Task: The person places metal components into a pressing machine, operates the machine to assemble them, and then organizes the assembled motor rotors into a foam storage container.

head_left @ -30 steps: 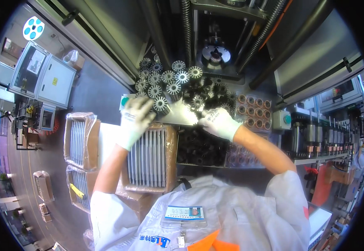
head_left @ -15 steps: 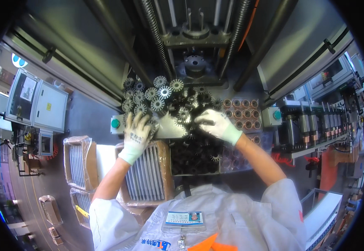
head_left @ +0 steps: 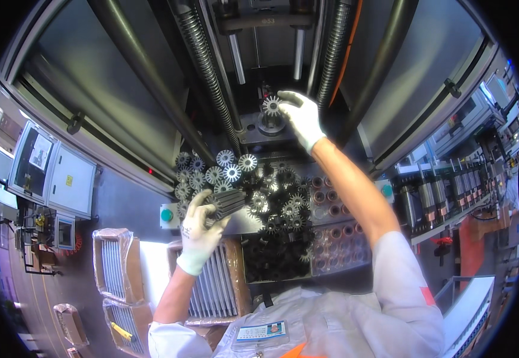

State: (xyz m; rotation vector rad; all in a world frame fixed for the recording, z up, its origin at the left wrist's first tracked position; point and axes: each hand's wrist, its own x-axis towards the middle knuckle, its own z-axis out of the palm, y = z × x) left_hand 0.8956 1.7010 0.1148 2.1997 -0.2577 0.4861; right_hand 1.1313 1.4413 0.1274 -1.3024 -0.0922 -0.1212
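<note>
My left hand [head_left: 201, 232], gloved in white, grips a slotted metal core [head_left: 228, 203] lying on its side above the left part of the bench. Farther off, my right hand [head_left: 302, 119], also gloved, reaches into the press. Its thumb and fingers are closed at the right edge of a toothed disc [head_left: 271, 106], which sits over the round press fixture [head_left: 270, 126]. Toothed metal cores [head_left: 214, 175] stand grouped beyond my left hand. Dark toothed pieces [head_left: 286, 179] lie in a loose heap at the middle, partly overlapping one another.
Copper-coloured rings [head_left: 332, 196] fill clear trays on the right. A box of metal shafts [head_left: 211, 286] stands near left, with another shaft box [head_left: 114, 265] beside it. Green buttons [head_left: 166, 215] flank the bench. Thick press columns [head_left: 152, 77] and a coiled spring [head_left: 202, 53] rise around the fixture.
My right hand has moved from the dark heap forward to the press fixture, where a toothed disc now sits. My left hand has lifted a slotted core from the group. The view has shifted.
</note>
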